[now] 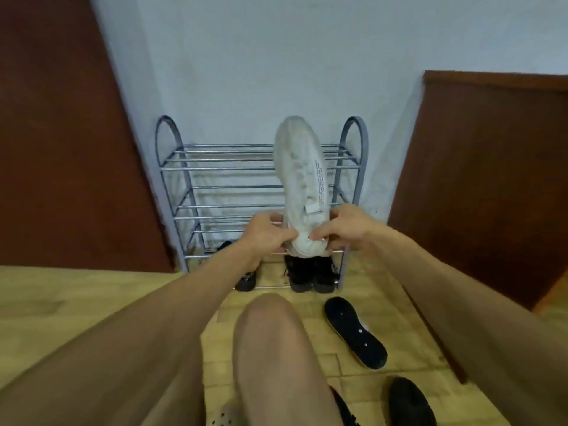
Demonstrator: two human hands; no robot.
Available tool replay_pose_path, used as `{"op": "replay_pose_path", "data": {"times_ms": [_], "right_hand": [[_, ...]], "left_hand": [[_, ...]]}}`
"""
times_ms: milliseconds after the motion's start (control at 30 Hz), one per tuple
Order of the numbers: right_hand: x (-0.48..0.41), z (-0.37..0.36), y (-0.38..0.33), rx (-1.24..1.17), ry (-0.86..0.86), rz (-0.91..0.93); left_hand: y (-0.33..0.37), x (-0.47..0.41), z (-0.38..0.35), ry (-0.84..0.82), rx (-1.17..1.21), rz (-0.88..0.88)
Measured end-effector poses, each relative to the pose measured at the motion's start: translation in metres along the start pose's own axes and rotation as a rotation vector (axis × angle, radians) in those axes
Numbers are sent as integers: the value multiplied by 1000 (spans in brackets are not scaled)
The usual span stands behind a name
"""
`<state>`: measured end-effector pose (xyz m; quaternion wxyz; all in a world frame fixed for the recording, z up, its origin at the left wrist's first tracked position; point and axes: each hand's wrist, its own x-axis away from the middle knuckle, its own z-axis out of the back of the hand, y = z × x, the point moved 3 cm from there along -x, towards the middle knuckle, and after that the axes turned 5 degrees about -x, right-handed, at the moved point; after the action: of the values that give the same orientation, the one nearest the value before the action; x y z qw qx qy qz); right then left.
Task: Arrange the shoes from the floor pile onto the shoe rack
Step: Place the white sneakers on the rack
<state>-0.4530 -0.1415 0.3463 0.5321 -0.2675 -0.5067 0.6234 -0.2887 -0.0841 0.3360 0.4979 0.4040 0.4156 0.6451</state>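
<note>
A white sneaker [302, 176] is held up in front of the metal shoe rack [215, 169], toe pointing up and away. My left hand [266, 233] grips its heel from the left and my right hand [341, 227] grips it from the right. The rack's upper shelves are bare bars. A pair of black shoes [310, 276] stands on the lowest shelf at the right, with another dark shoe [246, 279] partly hidden behind my left wrist. On the floor lie a black slipper [353, 332] sole up, a black shoe [410, 401] and a pale perforated clog [222, 418].
The rack stands against a pale blue wall [276, 56] between a brown door [55, 133] on the left and a brown wooden panel [479, 179] on the right. My bare knee [270, 333] rises in the middle over the yellow tiled floor [61, 302].
</note>
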Motion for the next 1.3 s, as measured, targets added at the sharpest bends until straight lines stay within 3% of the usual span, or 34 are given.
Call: {"op": "replay_pose_path", "data": {"times_ms": [100,267,533,700,933,1100,1233,1300], "right_hand": [[-15,-39,-33,38,-17,42],[-38,-129,-61,101,-89,45],[-85,-256,-15,182,-200,-103],[-108,-313,28,183,-272,-242],[-139,-376,93,73,-334,-458],[-162,-388,142,80,-315,-524],[-178,-385,170,125,-304,-515],[-181,-379,179,137,-306,-521]], "left_hand": [[-6,6,53,12,-23,-32],[-60,16,139,116,-8,83],[-194,30,231,221,-92,384],[-276,28,246,194,-143,531],[-386,16,247,46,-401,744],[-439,-9,246,-62,-634,745],[-471,-35,243,-33,-703,776],[-483,-48,240,4,-652,871]]}}
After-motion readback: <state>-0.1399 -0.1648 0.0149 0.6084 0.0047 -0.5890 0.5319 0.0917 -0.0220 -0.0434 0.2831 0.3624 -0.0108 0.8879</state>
